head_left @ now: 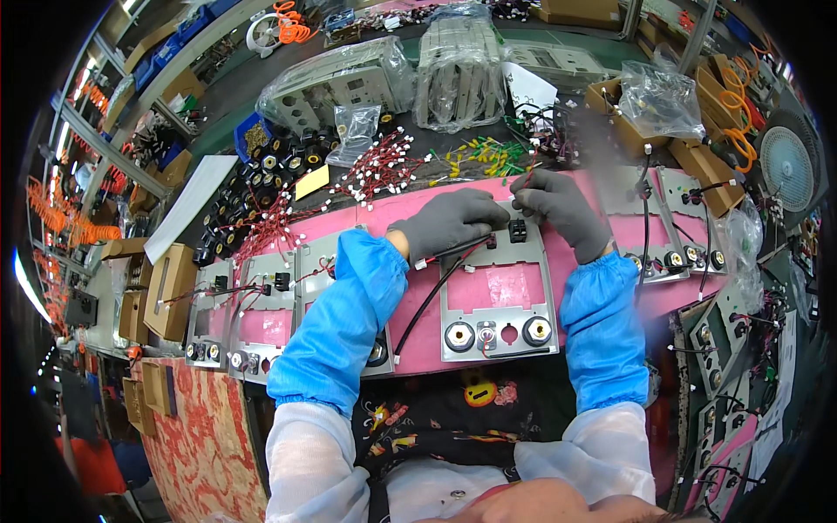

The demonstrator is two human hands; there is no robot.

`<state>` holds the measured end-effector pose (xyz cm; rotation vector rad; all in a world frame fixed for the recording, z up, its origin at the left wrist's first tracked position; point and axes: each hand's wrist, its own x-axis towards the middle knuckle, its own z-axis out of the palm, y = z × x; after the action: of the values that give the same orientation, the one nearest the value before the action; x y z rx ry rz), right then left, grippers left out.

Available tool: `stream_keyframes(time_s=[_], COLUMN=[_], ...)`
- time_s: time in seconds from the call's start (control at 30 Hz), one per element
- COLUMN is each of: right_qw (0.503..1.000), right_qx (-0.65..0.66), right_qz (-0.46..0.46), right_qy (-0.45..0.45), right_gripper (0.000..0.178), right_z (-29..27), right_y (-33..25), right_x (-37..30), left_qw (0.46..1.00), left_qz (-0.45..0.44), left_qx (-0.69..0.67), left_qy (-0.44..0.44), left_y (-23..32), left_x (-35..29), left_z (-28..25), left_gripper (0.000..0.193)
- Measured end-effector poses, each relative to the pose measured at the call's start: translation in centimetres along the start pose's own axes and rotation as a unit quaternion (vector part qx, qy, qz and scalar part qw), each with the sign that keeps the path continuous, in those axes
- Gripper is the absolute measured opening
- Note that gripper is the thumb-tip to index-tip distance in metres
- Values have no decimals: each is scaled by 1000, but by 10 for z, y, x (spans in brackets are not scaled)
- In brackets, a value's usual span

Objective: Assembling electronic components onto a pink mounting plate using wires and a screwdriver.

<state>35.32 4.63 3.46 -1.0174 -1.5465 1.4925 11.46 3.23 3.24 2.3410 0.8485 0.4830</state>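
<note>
A grey metal panel (452, 292) with a large rectangular cutout lies before me on the pink mat. My left hand (449, 225), in a grey glove, reaches across its upper left part. Those fingers are closed at the panel's top edge, and what they grip is hidden. Just under that hand run a black cable (425, 307) and red wires. On the upper right, my gloved right hand (562, 212) pinches what looks like a thin red wire (528, 178). A black switch (517, 231) sits in the panel between the hands. Two round brass-centred fittings (538, 330) line its lower edge.
Similar panels (209, 318) lie left and right (671, 222) on the pink mat (405, 318). Beyond are bundles of red wires (384, 170), yellow and green leads (488, 157), black round parts (253, 187) and plastic-wrapped housings (458, 74). A fan (787, 166) stands at right.
</note>
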Motion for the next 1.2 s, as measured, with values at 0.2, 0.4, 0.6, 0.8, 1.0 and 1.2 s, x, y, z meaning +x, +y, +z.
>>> stream_keyframes(time_s=[0.2, 0.4, 0.6, 0.8, 1.0, 1.2], right_qw=[1000, 1000, 998, 998, 998, 998], right_qx=[0, -13, -35, -32, -39, -54], right_qz=[4, 4, 0, 15, -2, 5], right_qy=[3, -13, -47, -45, -51, -45], right_gripper=[20, 19, 19, 18, 18, 19], right_z=[3, -3, -3, -3, -3, -4], right_y=[1, -2, -7, -7, -3, -1], right_x=[1, -1, -4, -4, -2, -2], left_qw=[998, 997, 993, 986, 986, 991], left_qz=[37, 31, 28, 15, 55, 58], left_qx=[48, 70, 113, 165, 151, 116], left_qy=[13, 7, 11, -4, 48, 36], left_y=[-2, 4, 5, 9, -5, -5], left_x=[7, 10, 14, 15, 8, 14], left_z=[4, 1, 0, -1, 3, 3], left_gripper=[29, 23, 17, 12, 15, 17])
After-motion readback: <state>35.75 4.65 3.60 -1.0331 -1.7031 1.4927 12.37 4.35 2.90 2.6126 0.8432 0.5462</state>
